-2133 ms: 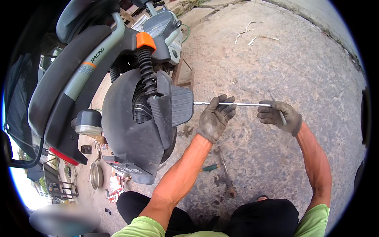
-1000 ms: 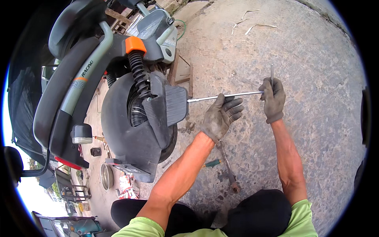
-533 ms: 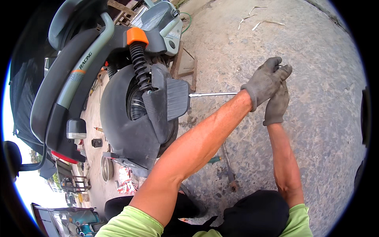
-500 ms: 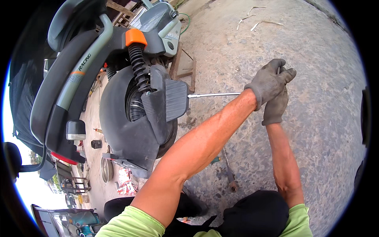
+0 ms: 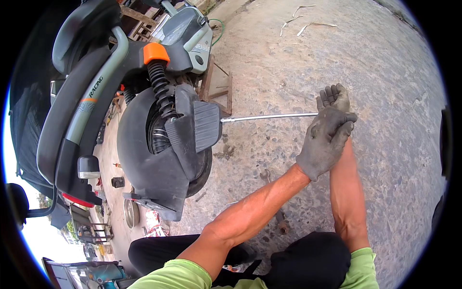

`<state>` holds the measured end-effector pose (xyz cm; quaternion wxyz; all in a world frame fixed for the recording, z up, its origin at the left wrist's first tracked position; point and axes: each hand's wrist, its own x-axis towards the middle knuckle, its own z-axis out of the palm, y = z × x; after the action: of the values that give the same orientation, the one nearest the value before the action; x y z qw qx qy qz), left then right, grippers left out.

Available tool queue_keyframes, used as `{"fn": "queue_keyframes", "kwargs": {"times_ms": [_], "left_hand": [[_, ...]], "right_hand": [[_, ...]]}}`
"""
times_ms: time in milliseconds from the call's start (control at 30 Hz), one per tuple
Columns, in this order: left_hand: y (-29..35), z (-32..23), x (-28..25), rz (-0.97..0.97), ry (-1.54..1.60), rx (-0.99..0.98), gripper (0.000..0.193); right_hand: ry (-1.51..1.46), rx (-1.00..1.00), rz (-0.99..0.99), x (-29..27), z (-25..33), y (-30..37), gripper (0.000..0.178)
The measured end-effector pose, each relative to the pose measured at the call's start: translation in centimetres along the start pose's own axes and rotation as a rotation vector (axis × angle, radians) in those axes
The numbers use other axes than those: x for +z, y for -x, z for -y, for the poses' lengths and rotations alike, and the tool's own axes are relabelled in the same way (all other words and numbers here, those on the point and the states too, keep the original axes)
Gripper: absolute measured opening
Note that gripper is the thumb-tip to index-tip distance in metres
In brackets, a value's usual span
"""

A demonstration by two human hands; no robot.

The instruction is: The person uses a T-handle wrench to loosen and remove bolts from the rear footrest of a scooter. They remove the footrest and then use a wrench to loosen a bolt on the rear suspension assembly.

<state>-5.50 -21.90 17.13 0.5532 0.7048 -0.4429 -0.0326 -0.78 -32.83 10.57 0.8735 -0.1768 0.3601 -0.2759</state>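
A slim metal rod (image 5: 269, 117) juts sideways from the dark ribbed plastic cover (image 5: 207, 126) beside the scooter's (image 5: 154, 139) rear wheel. Its far end disappears behind my gloved hands. My left hand (image 5: 323, 144), in a grey work glove, crosses over my right wrist with its fingers curled in at the rod's end; the grip itself is hidden. Just beyond it, my right hand (image 5: 335, 98) has its fingers raised and apart, the palm partly covered by the left hand. The scooter is propped at the left, with a black coil shock absorber (image 5: 160, 86) under an orange cap (image 5: 156, 52).
An open-ended wrench (image 5: 265, 176) lies on the stone floor below the rod, and a longer tool (image 5: 282, 224) lies near my knees. A metal basin (image 5: 130, 213) and a small black cylinder (image 5: 117, 182) sit behind the wheel. A rusty stand (image 5: 226, 89) is under the scooter.
My hands have swapped places at the rod's end: the left came down nearer to me, the right rose beyond it. More of the rod shows now. The view has shifted slightly.
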Motion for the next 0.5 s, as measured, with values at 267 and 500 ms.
{"fn": "queue_keyframes", "kwargs": {"times_ms": [267, 500], "left_hand": [[4.1, 0.6, 0.7, -0.016, -0.040, 0.084, 0.020], [8.9, 2.7, 4.4, -0.434, 0.065, -0.480, 0.026]], "right_hand": [[0.215, 0.517, 0.342, -0.5, 1.7, -1.3, 0.030], [0.724, 0.010, 0.555, 1.2, 3.3, 0.8, 0.031]]}}
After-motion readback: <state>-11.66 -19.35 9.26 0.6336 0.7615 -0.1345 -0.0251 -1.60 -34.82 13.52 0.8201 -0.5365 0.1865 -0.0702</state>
